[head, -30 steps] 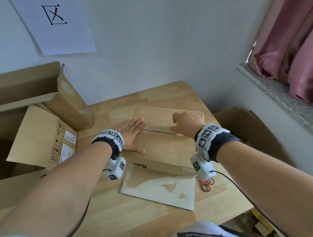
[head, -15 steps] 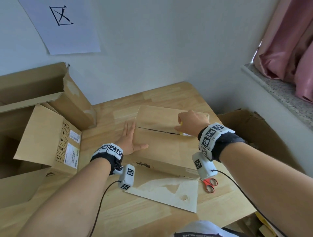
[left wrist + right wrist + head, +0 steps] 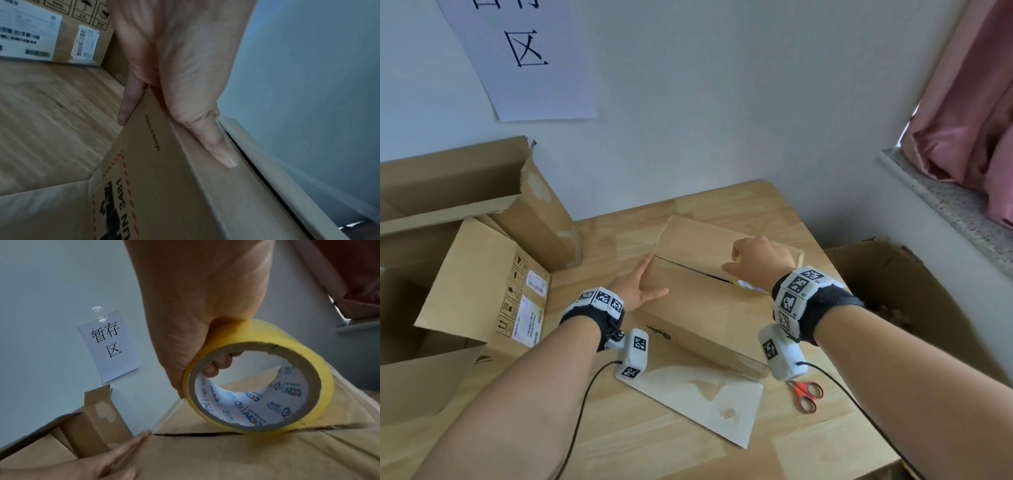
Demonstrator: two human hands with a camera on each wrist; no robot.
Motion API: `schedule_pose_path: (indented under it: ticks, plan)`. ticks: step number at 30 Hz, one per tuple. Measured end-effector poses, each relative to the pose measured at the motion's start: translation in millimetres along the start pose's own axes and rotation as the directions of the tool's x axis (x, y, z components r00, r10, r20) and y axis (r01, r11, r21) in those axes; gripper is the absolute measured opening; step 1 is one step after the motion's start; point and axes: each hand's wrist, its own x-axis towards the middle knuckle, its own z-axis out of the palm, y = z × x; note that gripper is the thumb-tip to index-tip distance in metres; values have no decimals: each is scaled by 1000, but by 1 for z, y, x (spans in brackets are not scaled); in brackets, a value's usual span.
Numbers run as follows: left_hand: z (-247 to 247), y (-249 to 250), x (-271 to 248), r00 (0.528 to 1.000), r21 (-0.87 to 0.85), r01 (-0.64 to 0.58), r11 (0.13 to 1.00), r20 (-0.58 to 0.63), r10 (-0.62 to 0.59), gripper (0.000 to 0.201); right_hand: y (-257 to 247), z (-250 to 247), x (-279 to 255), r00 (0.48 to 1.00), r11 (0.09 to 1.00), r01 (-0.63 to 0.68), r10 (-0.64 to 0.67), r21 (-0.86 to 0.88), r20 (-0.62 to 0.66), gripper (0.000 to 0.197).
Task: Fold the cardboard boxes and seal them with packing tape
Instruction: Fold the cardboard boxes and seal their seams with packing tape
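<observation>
A brown cardboard box [image 3: 698,308] lies on the wooden table [image 3: 671,455], its two top flaps folded shut with a dark seam gap between them. My left hand [image 3: 642,286] presses the box's left end with straight fingers, the thumb lying on the near flap [image 3: 205,186]. My right hand [image 3: 755,262] grips a yellow roll of packing tape [image 3: 287,340], fingers hooked through its core. The roll stands on the seam near the box's right end. Clear tape film runs from the roll toward that end. In the head view the hand hides most of the roll.
Big open cardboard boxes [image 3: 476,274] with labels crowd the table's left side. A flat pale sheet [image 3: 698,401] and red-handled scissors [image 3: 806,397] lie in front of the box. Another open carton [image 3: 893,291] stands right of the table. The wall with a paper sign [image 3: 524,58] is close behind.
My left hand has slid off the top of the box to its left end. My right hand with the roll stays on the seam. The head view has tilted up.
</observation>
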Motion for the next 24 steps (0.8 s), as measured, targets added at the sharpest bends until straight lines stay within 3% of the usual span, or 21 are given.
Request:
schedule_pose_path:
  ticks: [13, 20, 24]
  plan:
    - [-57, -41, 55, 1000, 79, 11, 997, 11, -12, 95, -34, 2, 46, 1000, 977, 11, -7, 214, -22, 40]
    - [-57, -49, 66, 999, 11, -48, 999, 8, 47, 99, -27, 8, 54, 997, 963, -61, 72, 264, -30, 34]
    - [-55, -46, 67, 998, 56, -63, 996, 0, 64, 96, -24, 12, 53, 995, 948, -93, 101, 305, -10, 31]
